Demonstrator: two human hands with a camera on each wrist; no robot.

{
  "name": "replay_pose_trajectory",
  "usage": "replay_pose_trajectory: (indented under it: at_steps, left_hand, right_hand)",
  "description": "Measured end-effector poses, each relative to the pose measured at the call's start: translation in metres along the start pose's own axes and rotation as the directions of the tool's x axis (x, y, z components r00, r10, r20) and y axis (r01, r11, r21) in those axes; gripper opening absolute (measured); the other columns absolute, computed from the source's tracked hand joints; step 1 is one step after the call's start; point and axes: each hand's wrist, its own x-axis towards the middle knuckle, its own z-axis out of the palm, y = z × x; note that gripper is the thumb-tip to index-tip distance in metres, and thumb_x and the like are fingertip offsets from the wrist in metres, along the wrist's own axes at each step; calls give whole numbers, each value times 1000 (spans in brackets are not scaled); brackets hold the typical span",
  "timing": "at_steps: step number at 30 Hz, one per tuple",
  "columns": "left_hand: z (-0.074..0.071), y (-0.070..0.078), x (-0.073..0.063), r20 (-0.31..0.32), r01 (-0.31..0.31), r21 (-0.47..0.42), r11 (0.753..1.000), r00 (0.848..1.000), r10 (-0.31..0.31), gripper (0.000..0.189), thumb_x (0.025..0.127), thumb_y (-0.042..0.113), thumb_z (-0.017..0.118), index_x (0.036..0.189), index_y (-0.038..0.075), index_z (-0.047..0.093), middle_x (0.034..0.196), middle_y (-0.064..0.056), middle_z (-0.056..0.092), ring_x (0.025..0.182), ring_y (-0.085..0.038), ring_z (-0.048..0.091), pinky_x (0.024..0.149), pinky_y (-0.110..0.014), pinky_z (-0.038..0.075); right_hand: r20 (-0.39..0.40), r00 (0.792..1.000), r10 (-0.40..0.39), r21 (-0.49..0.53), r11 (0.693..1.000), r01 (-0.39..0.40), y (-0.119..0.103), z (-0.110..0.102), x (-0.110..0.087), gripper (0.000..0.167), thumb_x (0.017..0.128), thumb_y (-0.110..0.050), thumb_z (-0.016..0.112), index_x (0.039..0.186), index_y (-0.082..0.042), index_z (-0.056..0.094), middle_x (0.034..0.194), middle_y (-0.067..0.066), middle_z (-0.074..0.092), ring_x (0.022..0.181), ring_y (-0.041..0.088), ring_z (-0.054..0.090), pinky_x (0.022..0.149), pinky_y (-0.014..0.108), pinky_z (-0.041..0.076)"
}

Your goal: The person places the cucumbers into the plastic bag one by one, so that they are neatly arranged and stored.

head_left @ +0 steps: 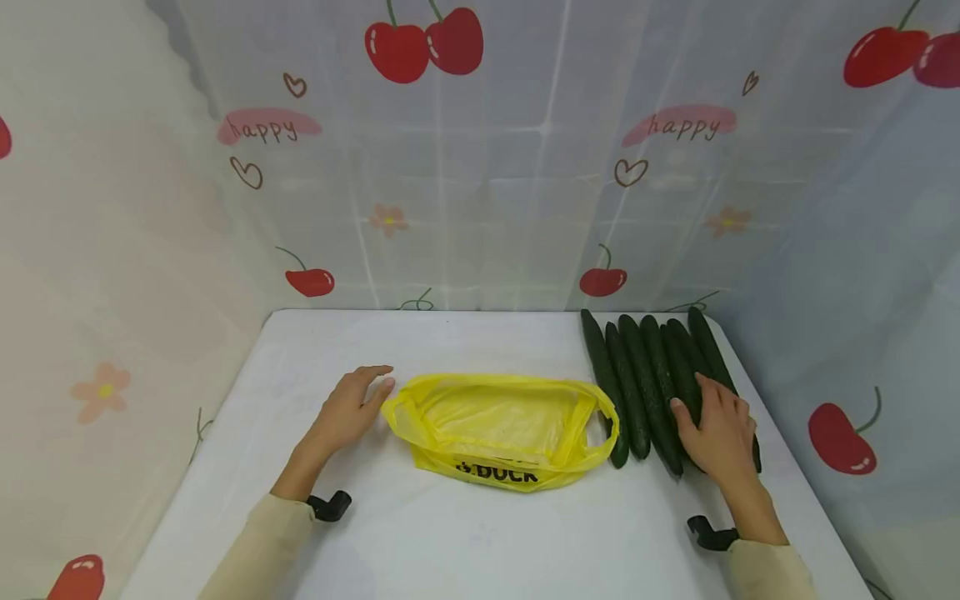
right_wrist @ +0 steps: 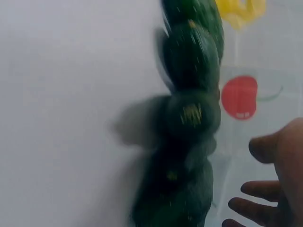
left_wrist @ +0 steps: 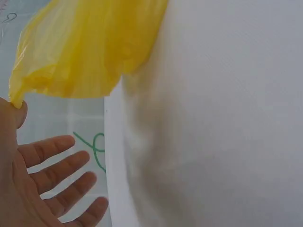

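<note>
A yellow plastic bag (head_left: pixel 495 417) with black lettering lies in the middle of the white table, its mouth loosely spread and a handle loop at its right end. My left hand (head_left: pixel 352 410) is beside the bag's left end, fingers apart. In the left wrist view the thumb tip overlaps a corner of the bag (left_wrist: pixel 71 61). Several dark green cucumbers (head_left: pixel 636 387) lie side by side at the right. Over the right part of that row is my right hand (head_left: pixel 720 429), thumb and fingers spread. The right wrist view shows the cucumbers (right_wrist: pixel 191 116) end-on, with the hand above them.
The white table (head_left: pixel 465 546) has its right edge close beyond the cucumbers. A curtain (head_left: pixel 480 167) printed with cherries and hearts hangs behind the table and along both sides. The bag's handle end overlaps the leftmost cucumber. Black bands with small attachments circle both wrists.
</note>
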Motion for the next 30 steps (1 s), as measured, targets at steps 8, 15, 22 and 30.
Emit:
replay_pose_trajectory:
  at_steps: [8, 15, 22, 30]
  left_hand:
    - [0, 22, 9, 59, 39, -189, 981, 998, -28, 57, 111, 61, 46, 145, 19, 64, 141, -9, 69, 124, -34, 68, 104, -56, 57]
    - [9, 26, 12, 75, 83, -167, 983, 995, -71, 47, 104, 54, 67, 135, 19, 70, 129, -6, 73, 110, -25, 69, 90, -41, 61]
    - [17, 26, 15, 21, 62, -168, 984, 998, -59, 32, 106, 40, 68, 124, 15, 75, 116, -6, 76, 99, -22, 70, 84, -38, 58]
    - [24, 23, 19, -62, 29, -227, 973, 997, -44, 18, 108, 33, 67, 108, 18, 76, 101, -3, 78, 86, -20, 68, 77, -34, 54]
  right_hand:
    - [-83, 982, 168, 87, 983, -160, 49, -17, 22, 55, 110, -19, 47, 153, 16, 42, 145, 49, 46, 133, 68, 41, 107, 78, 31]
    - [-29, 949, 313, 125, 943, -308, 75, -22, 26, 53, 110, -19, 51, 149, 16, 47, 138, 42, 56, 123, 58, 60, 84, 53, 50]
    - [79, 916, 392, 114, 910, -399, 79, -23, 25, 58, 112, -33, 47, 152, 9, 48, 144, 37, 56, 127, 51, 58, 80, 39, 45]
    - [71, 910, 409, 53, 909, -413, 75, -20, 29, 57, 111, -36, 49, 142, 11, 59, 132, 37, 62, 117, 50, 61, 82, 46, 47]
